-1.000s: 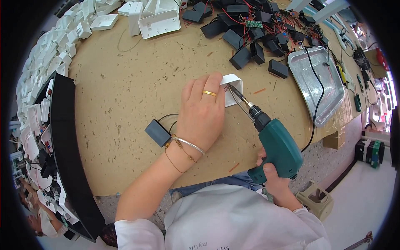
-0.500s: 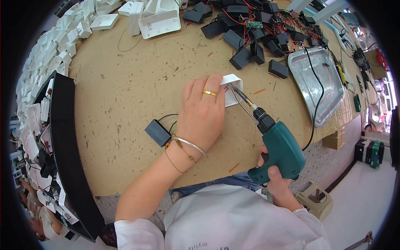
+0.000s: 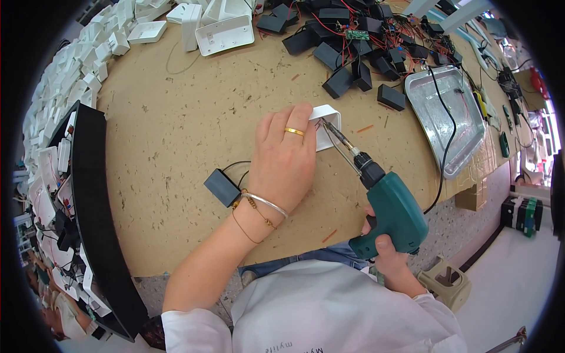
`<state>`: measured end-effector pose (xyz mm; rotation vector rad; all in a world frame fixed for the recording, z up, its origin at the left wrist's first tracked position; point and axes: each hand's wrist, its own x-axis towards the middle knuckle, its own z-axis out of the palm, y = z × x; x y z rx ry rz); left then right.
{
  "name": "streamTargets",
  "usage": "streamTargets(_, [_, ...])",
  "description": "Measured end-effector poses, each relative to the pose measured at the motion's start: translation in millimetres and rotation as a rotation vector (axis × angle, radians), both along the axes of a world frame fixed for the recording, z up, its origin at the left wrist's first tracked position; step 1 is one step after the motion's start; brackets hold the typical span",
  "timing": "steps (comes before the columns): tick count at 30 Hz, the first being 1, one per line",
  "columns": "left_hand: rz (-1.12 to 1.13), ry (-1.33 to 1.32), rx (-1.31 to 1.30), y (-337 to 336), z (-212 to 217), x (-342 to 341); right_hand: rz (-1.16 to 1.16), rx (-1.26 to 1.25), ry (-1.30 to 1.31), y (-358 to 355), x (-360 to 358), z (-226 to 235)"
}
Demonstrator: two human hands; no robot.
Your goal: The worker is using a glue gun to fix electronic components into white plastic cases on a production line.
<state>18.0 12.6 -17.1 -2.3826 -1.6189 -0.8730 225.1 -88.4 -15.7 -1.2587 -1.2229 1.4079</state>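
In the middle of the table my left hand (image 3: 285, 150) grips a white plastic casing (image 3: 329, 141), its fingers covering much of it. My right hand (image 3: 385, 250) is wrapped round the handle of a green pistol-shaped soldering gun (image 3: 397, 206). Its tip and a thin metal tube beside it reach into the open side of the casing. What the tip touches inside is too small to make out. Just left of my left wrist lies a black box (image 3: 222, 188), with black wires running under the hand.
White casings (image 3: 65, 65) are heaped at the far left, above a black bin (image 3: 94, 217) of wired casings. Black boxes with red wires (image 3: 359, 53) are piled at the back. On the right, the gun's black cord crosses a metal tray (image 3: 435, 112).
The soldering gun and my right hand have shifted slightly left, the tip going a little further into the casing. My left hand keeps its grip almost unmoved.
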Motion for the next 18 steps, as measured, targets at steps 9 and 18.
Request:
streamTargets(9, [-0.008,-0.015,0.030,1.0,-0.2,-0.2,0.036,-0.036,-0.085,1.8,-1.2,3.7])
streamTargets(18, [-0.011,-0.031,0.020,0.8,-0.3,0.0,0.003,-0.010,-0.079,3.3,-5.6,6.3])
